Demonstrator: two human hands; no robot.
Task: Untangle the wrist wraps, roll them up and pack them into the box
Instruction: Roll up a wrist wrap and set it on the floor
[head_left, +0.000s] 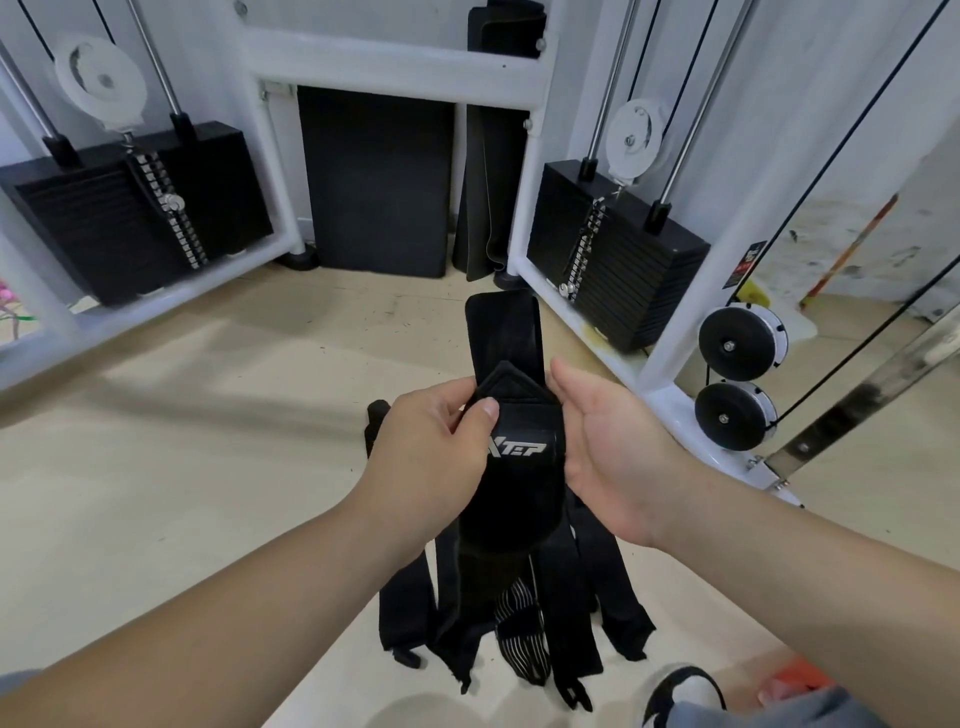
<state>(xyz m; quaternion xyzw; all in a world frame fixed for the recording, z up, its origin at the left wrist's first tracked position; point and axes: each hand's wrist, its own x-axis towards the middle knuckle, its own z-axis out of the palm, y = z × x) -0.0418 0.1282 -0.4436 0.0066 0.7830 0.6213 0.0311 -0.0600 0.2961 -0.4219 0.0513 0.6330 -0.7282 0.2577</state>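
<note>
A bundle of black wrist wraps (519, 499) hangs in front of me above the floor, with a silver logo on the top one. My left hand (431, 452) pinches the upper part of the bundle, thumb pressed on the front of the fabric. One end of a wrap (501, 327) sticks up above my hands. My right hand (613, 447) is beside the bundle on the right, palm turned toward it, fingers touching its edge. Several loose strap ends (519, 639) dangle below, one with white stripes. No box is in view.
Two black weight stacks (130, 208) (613, 260) stand in a white cable-machine frame (395, 62) ahead. Black mats (379, 182) lean against the wall between them. Black pulleys (737, 338) sit at the right. My shoe (680, 691) is at the bottom right on the beige floor.
</note>
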